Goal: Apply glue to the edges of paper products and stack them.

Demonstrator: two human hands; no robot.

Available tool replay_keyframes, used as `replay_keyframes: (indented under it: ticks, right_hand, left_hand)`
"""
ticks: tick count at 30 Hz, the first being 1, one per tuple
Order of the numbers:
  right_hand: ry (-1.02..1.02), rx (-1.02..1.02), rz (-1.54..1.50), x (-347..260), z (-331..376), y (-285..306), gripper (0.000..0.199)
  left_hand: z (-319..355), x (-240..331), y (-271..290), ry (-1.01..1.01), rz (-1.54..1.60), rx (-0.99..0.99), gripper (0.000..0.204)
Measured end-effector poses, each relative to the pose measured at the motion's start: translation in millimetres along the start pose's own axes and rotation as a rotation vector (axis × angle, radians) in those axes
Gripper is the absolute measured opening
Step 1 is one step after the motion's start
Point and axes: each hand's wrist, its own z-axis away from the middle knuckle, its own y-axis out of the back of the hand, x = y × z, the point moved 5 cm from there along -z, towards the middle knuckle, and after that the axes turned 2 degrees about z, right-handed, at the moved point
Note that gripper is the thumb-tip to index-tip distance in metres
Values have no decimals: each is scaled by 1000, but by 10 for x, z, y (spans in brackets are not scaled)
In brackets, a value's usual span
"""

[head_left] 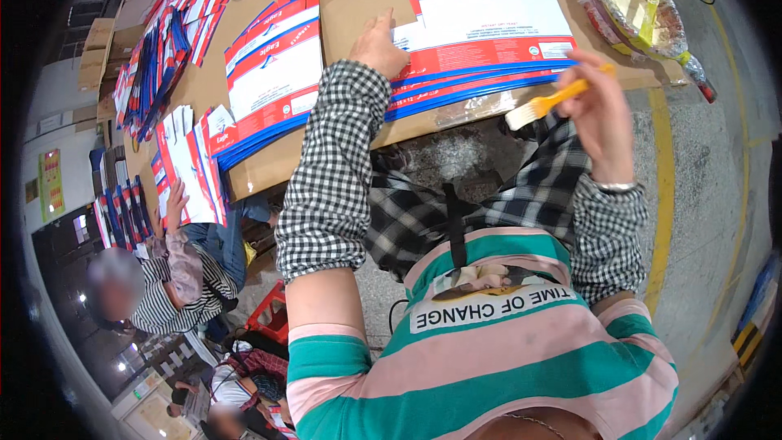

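Right hand (604, 118) pinching yellow brush (562, 97) near worktop (658, 75) edge; left hand (379, 47), fingers loosely spread, at printed carton-sheet stack (489, 39). We judge stack already staggered, brushing left; how many brushed, cannot tell.

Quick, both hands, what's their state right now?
Left hand: at the left edge of the printed stack; whether it grips a sheet cannot be told.
Right hand: closed on the yellow brush.

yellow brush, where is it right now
In the head view, the yellow brush is right of centre, held in the right hand, its pale bristles near the close edge of the red-white-blue sheet stack.
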Motion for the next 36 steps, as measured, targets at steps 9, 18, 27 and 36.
replay_keyframes:
  ticks: [9,18,27,36]
  right_hand:
    - [-354,-72,61,893,-270,-182,63]
    - [-391,-112,12,920,-149,-129,56]
    - [-358,-67,-10,692,-176,72,24]
    - [591,380,187,-1374,-300,654,22]
  left_hand:
    - [-21,-101,-71,30,-29,-17,41]
    - [424,-279,-207,40,468,97,15]
    - [692,-324,-449,35,857,267,22]
    - [665,-245,-626,95,918,668,26]
